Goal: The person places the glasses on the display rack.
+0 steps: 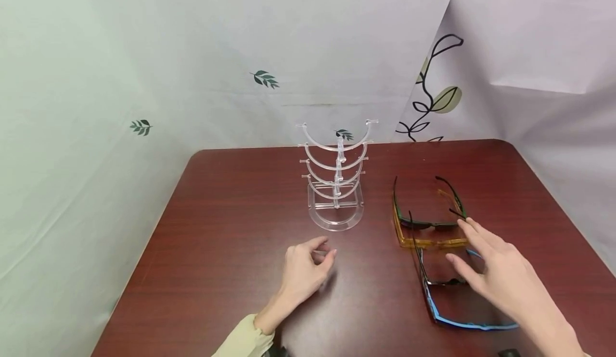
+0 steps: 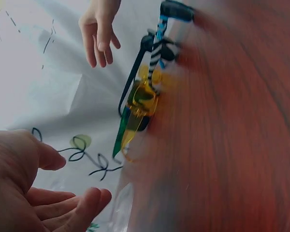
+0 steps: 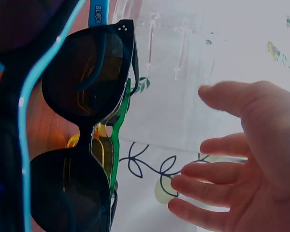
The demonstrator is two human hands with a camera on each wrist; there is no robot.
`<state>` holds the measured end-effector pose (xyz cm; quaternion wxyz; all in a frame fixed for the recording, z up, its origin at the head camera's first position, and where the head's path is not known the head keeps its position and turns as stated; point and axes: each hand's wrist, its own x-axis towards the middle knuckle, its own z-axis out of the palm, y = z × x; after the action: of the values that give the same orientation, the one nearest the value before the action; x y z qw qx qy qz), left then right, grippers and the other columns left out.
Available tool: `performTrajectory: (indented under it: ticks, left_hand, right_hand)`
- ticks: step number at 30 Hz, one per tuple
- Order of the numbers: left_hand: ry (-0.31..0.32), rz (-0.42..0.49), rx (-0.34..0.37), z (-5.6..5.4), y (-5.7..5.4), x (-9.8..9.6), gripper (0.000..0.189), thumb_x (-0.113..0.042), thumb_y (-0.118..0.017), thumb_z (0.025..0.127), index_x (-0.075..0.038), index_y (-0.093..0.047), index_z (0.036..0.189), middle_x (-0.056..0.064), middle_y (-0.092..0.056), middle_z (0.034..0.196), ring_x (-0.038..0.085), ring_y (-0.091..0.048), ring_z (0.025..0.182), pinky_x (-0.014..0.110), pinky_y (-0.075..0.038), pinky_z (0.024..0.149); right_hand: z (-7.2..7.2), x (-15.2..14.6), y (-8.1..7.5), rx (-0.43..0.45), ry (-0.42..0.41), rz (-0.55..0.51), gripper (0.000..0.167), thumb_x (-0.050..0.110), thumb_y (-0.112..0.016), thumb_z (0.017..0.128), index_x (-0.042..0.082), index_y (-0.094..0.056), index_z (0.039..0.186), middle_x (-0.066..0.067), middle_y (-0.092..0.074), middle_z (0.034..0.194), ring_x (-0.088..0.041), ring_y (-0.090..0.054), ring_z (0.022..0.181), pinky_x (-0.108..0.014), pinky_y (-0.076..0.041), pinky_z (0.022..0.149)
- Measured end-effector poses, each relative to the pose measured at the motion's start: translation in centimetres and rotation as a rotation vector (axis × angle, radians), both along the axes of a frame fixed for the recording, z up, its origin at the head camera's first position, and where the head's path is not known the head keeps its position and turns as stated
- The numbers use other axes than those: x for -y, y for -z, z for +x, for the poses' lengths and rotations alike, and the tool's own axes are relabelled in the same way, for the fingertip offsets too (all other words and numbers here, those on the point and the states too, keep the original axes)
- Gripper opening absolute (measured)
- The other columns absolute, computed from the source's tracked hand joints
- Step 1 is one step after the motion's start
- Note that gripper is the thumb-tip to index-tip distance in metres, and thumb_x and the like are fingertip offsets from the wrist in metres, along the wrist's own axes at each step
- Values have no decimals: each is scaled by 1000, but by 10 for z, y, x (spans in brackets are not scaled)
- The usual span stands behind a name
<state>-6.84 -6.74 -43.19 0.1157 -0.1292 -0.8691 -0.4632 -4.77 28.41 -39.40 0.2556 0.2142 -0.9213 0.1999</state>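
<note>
My right hand [image 1: 502, 274] hovers over several pairs of sunglasses at the right of the table, fingers spread and holding nothing. Below it lie blue-framed sunglasses [image 1: 474, 325] and black sunglasses [image 3: 77, 72]. Farther back, green-framed sunglasses [image 1: 401, 219] sit with yellow-framed glasses [image 1: 406, 242]. My left hand [image 1: 305, 271] is above the middle of the table, its fingers loosely bent around nothing. Beyond it stands a clear glasses rack [image 1: 337, 223] with curved arms one above another; no glasses rest on it. In the left wrist view the left hand [image 2: 53, 188] is likewise without anything.
The brown wooden table [image 1: 216, 239] has a rounded back edge against a pale hanging sheet [image 1: 192, 52] printed with leaves. A small dark object [image 1: 509, 352] shows at the bottom right edge.
</note>
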Motion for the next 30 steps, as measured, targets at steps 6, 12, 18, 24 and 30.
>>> performTrajectory:
  ticks: [6,12,18,24,30]
  left_hand:
    - [35,35,82,1,6,-17,20,-9,-75,85,4,-73,101,5,-74,82,3,-68,62,13,-51,53]
    - [83,75,103,3,11,-38,12,-8,-76,84,1,-74,91,1,-71,73,1,-64,57,12,-50,51]
    - [102,168,177,5,11,-55,5,-9,-76,84,-5,-73,85,-4,-70,68,-1,-61,52,13,-49,47]
    - [139,131,156,4,10,-68,9,-11,-77,84,-4,-73,87,-5,-71,68,-7,-58,53,11,-48,48]
    - [149,81,150,2,10,-85,11,-16,-78,84,-5,-74,85,-8,-69,66,-12,-54,56,10,-45,54]
  right_hand:
    - [5,-9,-6,55,150,20,43,16,-78,82,-5,-67,118,-27,-67,109,-47,-62,94,-66,-49,60]
    - [8,-20,-6,110,273,32,31,9,-78,81,-4,-69,107,-26,-66,98,-41,-62,75,-56,-48,50]
    - [6,-36,-1,123,274,2,23,3,-78,78,0,-71,100,-18,-68,87,-27,-62,57,-34,-44,41]
    - [6,-46,5,244,311,-40,19,4,-76,82,0,-71,99,-25,-69,92,-24,-64,54,-36,-47,41]
    - [5,-51,8,318,339,-17,16,6,-76,83,0,-72,98,-11,-68,75,-13,-53,52,-32,-40,44]
